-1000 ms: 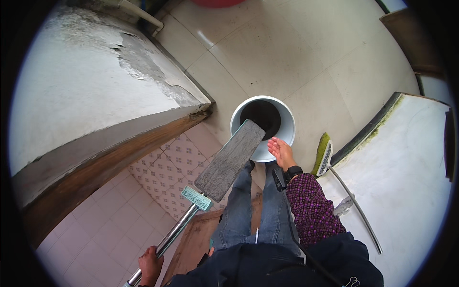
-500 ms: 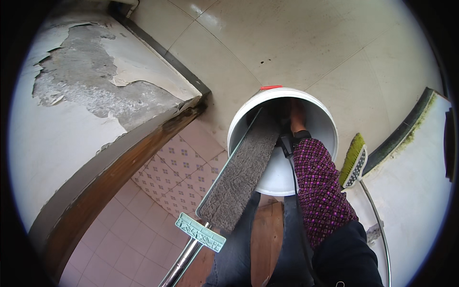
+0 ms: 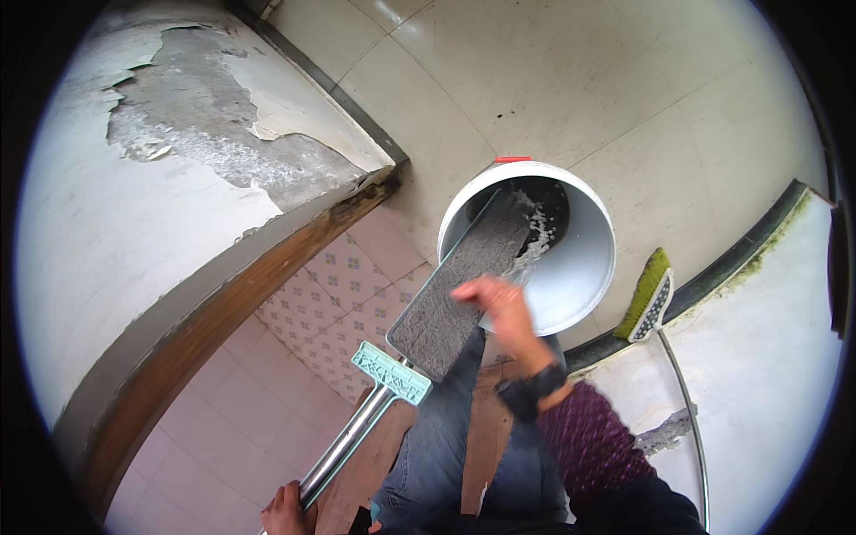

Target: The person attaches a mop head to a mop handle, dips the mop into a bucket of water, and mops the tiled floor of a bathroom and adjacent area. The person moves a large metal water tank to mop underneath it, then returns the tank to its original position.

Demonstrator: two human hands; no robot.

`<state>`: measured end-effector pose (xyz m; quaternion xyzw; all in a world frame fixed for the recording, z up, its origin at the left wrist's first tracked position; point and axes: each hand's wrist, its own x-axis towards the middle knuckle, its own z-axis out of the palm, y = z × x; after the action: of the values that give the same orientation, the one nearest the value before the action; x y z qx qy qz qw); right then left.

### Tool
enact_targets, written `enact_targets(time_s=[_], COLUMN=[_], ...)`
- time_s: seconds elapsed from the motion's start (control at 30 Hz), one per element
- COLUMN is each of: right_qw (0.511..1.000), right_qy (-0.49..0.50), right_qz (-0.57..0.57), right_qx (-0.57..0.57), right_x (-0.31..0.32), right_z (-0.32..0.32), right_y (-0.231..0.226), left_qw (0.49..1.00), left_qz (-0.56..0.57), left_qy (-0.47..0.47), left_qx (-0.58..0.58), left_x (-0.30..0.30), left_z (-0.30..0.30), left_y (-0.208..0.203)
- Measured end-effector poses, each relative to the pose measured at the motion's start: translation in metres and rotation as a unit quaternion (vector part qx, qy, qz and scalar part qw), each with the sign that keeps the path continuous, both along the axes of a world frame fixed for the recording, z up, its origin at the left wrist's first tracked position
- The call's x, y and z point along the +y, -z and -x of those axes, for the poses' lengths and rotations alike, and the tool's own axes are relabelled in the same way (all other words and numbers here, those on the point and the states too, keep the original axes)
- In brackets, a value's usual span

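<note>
While pale tiles of the floor (image 3: pixel 615 80) are filling the upper view, a peeling wall (image 3: pixel 178 223) is taking up the left side, a brown wooden beam (image 3: pixel 205 321) running along its lower edge. White bucket (image 3: pixel 571 285) is standing near mid-view, close to the legs (image 3: pixel 428 455); whether it is tilting, cannot tell. Flat mop (image 3: pixel 394 374) is lying aslant, its far end reaching into the bucket mouth, its steel handle (image 3: pixel 343 441) running toward lower left. Green-bristled brush (image 3: pixel 649 299) is resting at right, well apart from the mop. Grey pad (image 3: pixel 464 267) is facing up, partly inside the bucket, partly outside it.

Left hand (image 3: pixel 285 513) is gripping the handle, fingers wrapping around it. Right hand (image 3: pixel 506 314) is hanging over the pad, blurred; cannot tell whether its fingers are spreading or pressing together, nor whether they are touching the pad. Splashing water (image 3: pixel 538 232) is glinting beside the pad's far end, within the bucket.

Judgement: the step in hand is seemingly wetting the pad by hand. Next move is probably calling for a steady left grip, pad staying over the bucket mouth, so that runoff is falling inside.
</note>
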<state>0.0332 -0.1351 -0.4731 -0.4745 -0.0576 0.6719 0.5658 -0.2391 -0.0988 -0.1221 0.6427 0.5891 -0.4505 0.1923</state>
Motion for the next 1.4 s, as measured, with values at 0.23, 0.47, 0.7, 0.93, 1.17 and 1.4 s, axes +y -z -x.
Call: enact_targets(time_s=[0.23,0.47,0.7,0.93,1.17,1.4], right_qw=[0.815,0.776,0.740,0.662,0.827,0.993], right_qy=[-0.291,-0.309,-0.347,-0.385,-0.077,0.085], right_qz=[-0.056,-0.063,0.088,0.063,0.144,0.054], right_qx=[-0.499,-0.546,-0.569,-0.640,-0.537,-0.060], right_x=[-0.007,-0.014,-0.031,-0.029,-0.009,-0.009], right_z=[0.053,0.036,-0.028,-0.076,-0.086,-0.067], right_y=[-0.020,0.050,0.134,0.241,0.304,0.107], left_qw=[0.996,0.968,0.965,0.980,0.985,0.981], left_qz=[-0.010,-0.020,0.066,0.076,0.095,0.106], left_qy=[-0.082,-0.249,-0.235,-0.182,-0.141,-0.163], left_qx=[0.024,-0.009,-0.095,-0.007,0.008,-0.015], left_x=[-0.025,-0.049,-0.043,-0.046,-0.046,-0.031], left_z=[0.018,0.019,0.056,0.112,0.107,0.110], left_y=[0.026,0.069,0.021,-0.023,-0.013,-0.026])
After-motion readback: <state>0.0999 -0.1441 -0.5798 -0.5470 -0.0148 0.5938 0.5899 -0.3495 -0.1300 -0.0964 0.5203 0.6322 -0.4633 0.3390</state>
